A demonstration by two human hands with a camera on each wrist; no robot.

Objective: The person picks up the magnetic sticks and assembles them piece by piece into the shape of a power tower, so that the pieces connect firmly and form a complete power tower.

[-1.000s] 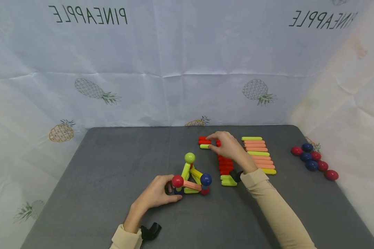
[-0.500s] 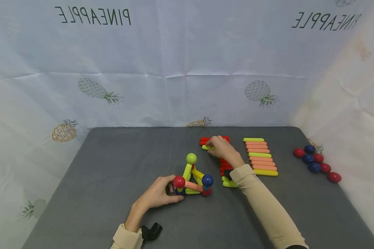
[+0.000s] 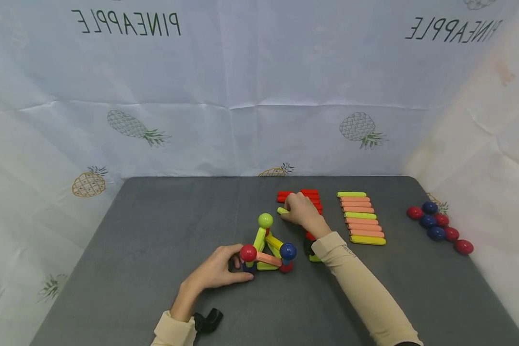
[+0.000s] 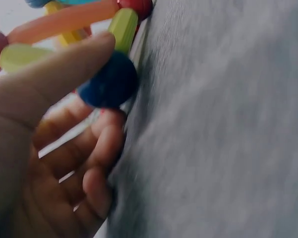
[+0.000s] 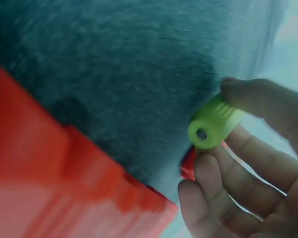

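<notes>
A small frame of coloured rods and balls stands on the dark table; a red ball (image 3: 248, 253), a green ball (image 3: 265, 220) and a blue ball (image 3: 288, 251) top it. At its lower left corner my left hand (image 3: 216, 268) holds a dark blue ball (image 4: 111, 82) between thumb and fingers. My right hand (image 3: 302, 211) pinches a yellow-green magnetic rod (image 5: 215, 121) by thumb and fingertips; its round end with a metal dot shows in the right wrist view. That rod hangs just in front of two short red rods (image 3: 284, 196).
Behind and under my right wrist lies a column of red rods (image 3: 310, 192), with a yellow-green rod (image 3: 315, 258) at its near end. Farther right are orange rods (image 3: 358, 209) among yellow-green ones, a yellow rod (image 3: 367, 240), and several red and blue balls (image 3: 436, 234).
My right hand has closed on the yellow-green rod and drawn it slightly toward me, away from the short red rods. The left hand keeps its hold on the frame.
</notes>
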